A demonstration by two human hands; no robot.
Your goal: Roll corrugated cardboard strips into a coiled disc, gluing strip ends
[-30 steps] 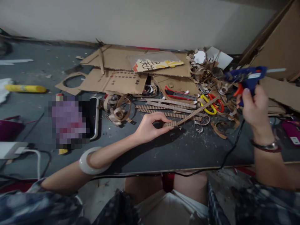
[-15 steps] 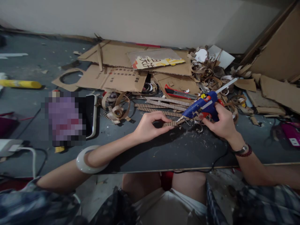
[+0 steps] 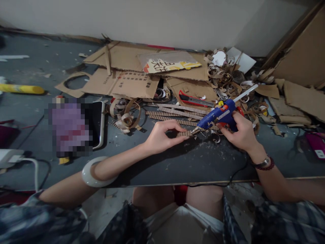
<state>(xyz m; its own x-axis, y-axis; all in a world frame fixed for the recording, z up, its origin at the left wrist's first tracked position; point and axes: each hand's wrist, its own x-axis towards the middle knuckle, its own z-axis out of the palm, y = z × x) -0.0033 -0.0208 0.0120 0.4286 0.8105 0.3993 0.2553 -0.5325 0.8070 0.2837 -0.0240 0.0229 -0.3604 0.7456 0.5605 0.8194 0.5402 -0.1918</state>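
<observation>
My left hand pinches the near end of a corrugated cardboard strip lying on the dark table. My right hand grips a blue hot glue gun, a white glue stick poking out of its back. The gun's nozzle points down-left and touches or nearly touches the strip just beside my left fingertips. More corrugated strips lie just behind.
Flattened cardboard sheets and curled cardboard scraps cover the back of the table. A red utility knife lies on cardboard. A phone sits at left, a yellow tube far left. The glue gun's black cord runs off the front edge.
My right hand brought the glue gun from up at the right down to the strip, then edged its nozzle closer to my left fingers. My left hand stayed put.
</observation>
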